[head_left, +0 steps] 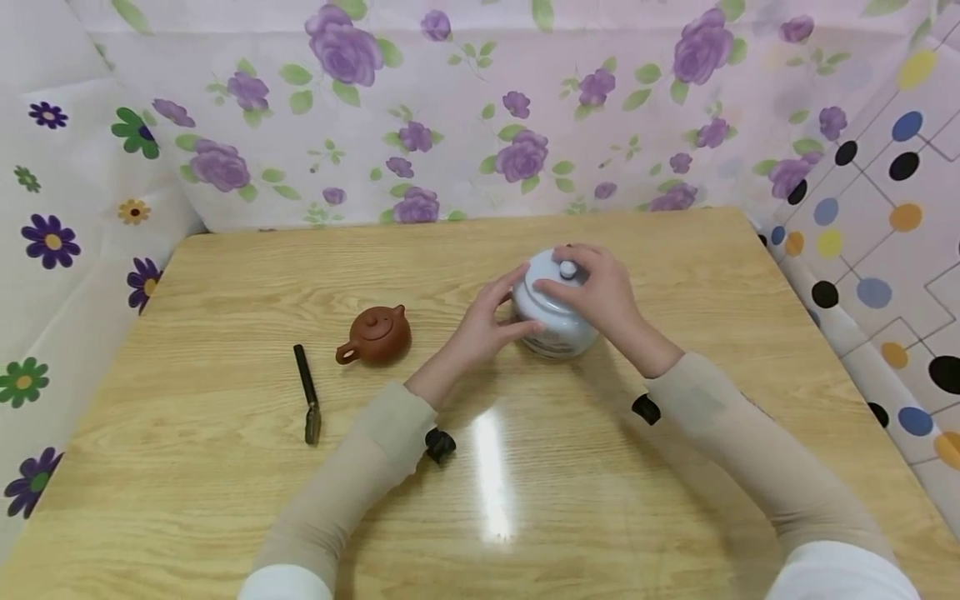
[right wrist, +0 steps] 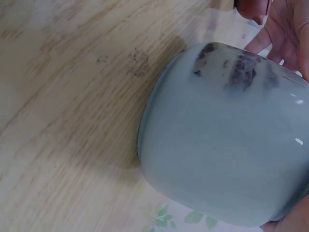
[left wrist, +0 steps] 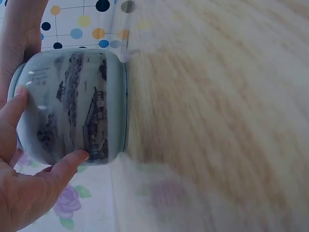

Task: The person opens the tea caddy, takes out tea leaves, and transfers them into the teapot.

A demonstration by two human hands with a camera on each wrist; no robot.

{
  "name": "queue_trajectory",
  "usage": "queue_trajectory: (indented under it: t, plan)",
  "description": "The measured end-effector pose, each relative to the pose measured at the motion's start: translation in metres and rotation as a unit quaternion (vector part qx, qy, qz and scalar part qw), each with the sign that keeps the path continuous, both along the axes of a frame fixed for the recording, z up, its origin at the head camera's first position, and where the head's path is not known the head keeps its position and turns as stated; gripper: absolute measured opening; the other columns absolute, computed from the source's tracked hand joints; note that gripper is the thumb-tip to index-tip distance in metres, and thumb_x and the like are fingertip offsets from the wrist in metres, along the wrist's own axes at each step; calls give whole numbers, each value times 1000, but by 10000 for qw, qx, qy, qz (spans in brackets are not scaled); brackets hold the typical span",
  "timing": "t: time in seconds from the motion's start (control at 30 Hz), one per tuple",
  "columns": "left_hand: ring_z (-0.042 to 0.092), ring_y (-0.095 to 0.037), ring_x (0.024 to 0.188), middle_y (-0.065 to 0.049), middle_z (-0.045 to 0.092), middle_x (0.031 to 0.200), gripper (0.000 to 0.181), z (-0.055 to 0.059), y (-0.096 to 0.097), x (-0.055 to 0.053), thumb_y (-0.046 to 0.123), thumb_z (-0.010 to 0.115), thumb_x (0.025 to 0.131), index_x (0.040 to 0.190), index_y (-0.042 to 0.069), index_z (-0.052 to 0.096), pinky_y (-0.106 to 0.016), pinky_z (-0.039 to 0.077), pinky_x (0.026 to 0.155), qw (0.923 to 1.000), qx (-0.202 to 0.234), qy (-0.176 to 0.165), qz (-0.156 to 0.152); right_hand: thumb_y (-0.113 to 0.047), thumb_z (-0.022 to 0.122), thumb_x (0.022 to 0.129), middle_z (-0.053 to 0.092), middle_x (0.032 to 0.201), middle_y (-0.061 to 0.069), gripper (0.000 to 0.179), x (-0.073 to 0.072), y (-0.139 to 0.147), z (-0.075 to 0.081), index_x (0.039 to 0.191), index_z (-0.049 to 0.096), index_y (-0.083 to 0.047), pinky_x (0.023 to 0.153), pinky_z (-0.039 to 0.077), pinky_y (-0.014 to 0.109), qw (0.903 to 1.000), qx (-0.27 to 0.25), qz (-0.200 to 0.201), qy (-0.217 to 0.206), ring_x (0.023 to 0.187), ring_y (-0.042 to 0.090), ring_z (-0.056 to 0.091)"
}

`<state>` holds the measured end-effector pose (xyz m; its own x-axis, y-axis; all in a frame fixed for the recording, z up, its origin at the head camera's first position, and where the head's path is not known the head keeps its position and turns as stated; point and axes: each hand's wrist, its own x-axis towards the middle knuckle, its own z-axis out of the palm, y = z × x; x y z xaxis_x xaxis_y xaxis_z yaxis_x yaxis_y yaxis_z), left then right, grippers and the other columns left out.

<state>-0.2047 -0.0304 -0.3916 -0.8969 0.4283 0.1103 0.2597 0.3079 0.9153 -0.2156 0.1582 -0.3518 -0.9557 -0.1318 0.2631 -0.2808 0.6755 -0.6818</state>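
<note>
A round pale-blue porcelain jar point(head_left: 558, 335) stands upright on the table, its lid point(head_left: 543, 268) on top with a small round knob. My left hand point(head_left: 486, 325) grips the jar's left side, thumb low at the front and fingers near the shoulder. In the left wrist view a dark landscape drawing shows on the jar point(left wrist: 63, 111). My right hand point(head_left: 606, 287) reaches over from the right and holds the lid, thumb and fingers spread either side of the knob. The right wrist view shows the jar's plain side point(right wrist: 222, 140); most of the right hand lies outside that view.
A small brown clay teapot point(head_left: 381, 337) sits left of the jar, its handle toward the lower left. Farther left lies a thin black-handled tool point(head_left: 306, 387) with a brownish tip. Flowered cloth point(head_left: 465, 108) hangs behind the wooden table point(head_left: 570, 500), with patterned sheets at both sides.
</note>
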Motion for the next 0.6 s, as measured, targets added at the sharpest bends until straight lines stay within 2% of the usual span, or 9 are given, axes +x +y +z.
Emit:
queue_trajectory:
  t: [0.2,0.33,0.47,0.6]
  plan:
    - [31,-31,139,-3,25,155,83,5,-4,-9,28,74,84,151,28,26,-46,41,107,9995,-140,-287,-6,-32,79,78,55,133,20,55,-7,7,6,122,63,-3,105,39,55,9998,168,58,66,130,38,44]
    - [31,-35,138,-4,25,156,83,14,-13,-13,29,75,83,150,25,27,-50,41,105,9992,-127,-350,128,-33,77,81,55,134,17,55,-10,16,14,125,61,-4,109,32,58,9998,95,79,122,132,36,41]
    - [34,-32,137,-7,30,153,79,28,-28,-15,31,75,83,149,23,31,-51,39,107,9987,-363,-57,344,-33,74,83,56,134,15,55,-10,28,22,127,59,-4,110,33,53,9993,61,125,336,132,33,43]
    - [32,-29,138,-6,33,152,74,44,-51,-15,33,73,85,147,22,35,-51,35,110,9956,-679,306,562,-37,71,85,52,137,16,58,-7,43,30,129,57,-3,112,30,51,9983,249,64,514,133,33,41]
